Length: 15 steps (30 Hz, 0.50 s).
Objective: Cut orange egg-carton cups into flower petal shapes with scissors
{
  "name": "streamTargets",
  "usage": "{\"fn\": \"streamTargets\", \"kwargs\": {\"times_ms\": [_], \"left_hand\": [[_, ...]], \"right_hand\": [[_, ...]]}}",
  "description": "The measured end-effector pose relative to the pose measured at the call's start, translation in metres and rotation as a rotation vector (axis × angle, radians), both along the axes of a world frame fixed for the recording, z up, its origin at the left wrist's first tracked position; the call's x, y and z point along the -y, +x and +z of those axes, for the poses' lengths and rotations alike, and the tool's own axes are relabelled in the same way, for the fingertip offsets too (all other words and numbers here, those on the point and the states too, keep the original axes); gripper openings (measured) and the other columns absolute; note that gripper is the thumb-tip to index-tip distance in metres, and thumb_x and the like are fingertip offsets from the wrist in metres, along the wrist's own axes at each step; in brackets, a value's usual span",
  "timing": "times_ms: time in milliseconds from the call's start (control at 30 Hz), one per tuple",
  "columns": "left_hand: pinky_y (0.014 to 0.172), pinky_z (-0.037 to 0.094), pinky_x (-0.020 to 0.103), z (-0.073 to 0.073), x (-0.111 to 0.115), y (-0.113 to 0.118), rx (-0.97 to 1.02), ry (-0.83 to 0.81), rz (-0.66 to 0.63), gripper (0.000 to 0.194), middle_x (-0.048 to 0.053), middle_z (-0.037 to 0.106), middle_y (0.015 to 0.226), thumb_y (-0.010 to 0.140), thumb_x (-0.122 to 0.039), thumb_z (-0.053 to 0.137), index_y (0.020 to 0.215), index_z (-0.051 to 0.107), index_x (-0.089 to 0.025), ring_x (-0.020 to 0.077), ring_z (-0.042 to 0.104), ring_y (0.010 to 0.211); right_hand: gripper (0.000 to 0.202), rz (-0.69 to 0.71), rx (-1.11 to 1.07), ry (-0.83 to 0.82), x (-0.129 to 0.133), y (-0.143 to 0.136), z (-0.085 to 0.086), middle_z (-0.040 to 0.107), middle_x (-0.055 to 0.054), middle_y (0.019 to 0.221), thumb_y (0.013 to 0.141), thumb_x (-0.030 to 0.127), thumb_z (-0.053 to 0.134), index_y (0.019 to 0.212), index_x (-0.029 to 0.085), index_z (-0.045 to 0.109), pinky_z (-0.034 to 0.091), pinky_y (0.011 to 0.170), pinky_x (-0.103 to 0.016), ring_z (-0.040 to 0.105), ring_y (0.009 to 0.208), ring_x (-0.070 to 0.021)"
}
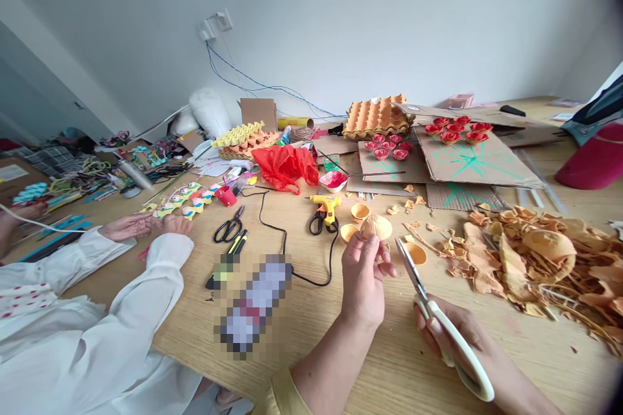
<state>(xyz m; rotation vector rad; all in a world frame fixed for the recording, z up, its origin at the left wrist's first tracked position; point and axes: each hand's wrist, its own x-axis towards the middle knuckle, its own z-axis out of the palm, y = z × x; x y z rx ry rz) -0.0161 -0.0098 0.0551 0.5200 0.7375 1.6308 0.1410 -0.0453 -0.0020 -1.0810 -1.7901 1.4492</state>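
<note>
Between the thumb and fingers of my left hand (364,279) is a small orange egg-carton cup (376,225), raised above the table. White-handled scissors (422,295) rest in my right hand (457,331), fingers around the handles. Their blades point up and left toward the cup, apart from it, and look closed or nearly so. Close behind and beside my left hand stand more cut cups, one at the back (361,212) and another to the right (416,253). A yellow glue gun (325,209) lies just beyond, near black-handled scissors.
Torn orange carton scraps (525,259) pile up at right. Red paper flowers (457,130) sit on cardboard sheets (481,159). A red plastic bag (285,167) and a dish of red paint (333,180) lie behind. At left, a co-worker's hands (131,225) are near a painted carton strip (187,201).
</note>
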Motion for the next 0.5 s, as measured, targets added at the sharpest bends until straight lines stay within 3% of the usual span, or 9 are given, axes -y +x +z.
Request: {"fn": "streamTargets", "kwargs": {"times_ms": [200,500], "left_hand": [[0.046,0.039,0.017,-0.0006,0.0018,0.0011,0.073,-0.010,-0.069,0.022,0.000,0.053,0.072,0.078,-0.032,0.069,0.087,0.060,-0.015,0.0079,0.047,0.061],[0.046,0.037,0.017,0.0009,0.0004,0.0006,0.120,-0.050,-0.049,0.024,0.000,0.054,0.069,0.074,-0.035,0.070,0.081,0.059,-0.015,0.0088,0.047,0.062]], "right_hand": [[0.051,0.018,-0.029,-0.011,-0.0020,0.0002,0.0018,0.049,0.003,0.059,0.092,0.067,0.038,0.076,0.020,0.051,0.036,0.051,-0.027,0.041,0.050,-0.0119],[0.049,0.032,-0.054,-0.035,-0.0008,0.0010,-0.0046,0.049,0.004,0.058,0.092,0.065,0.042,0.076,0.020,0.052,0.035,0.050,-0.025,0.041,0.051,-0.0109]]}}
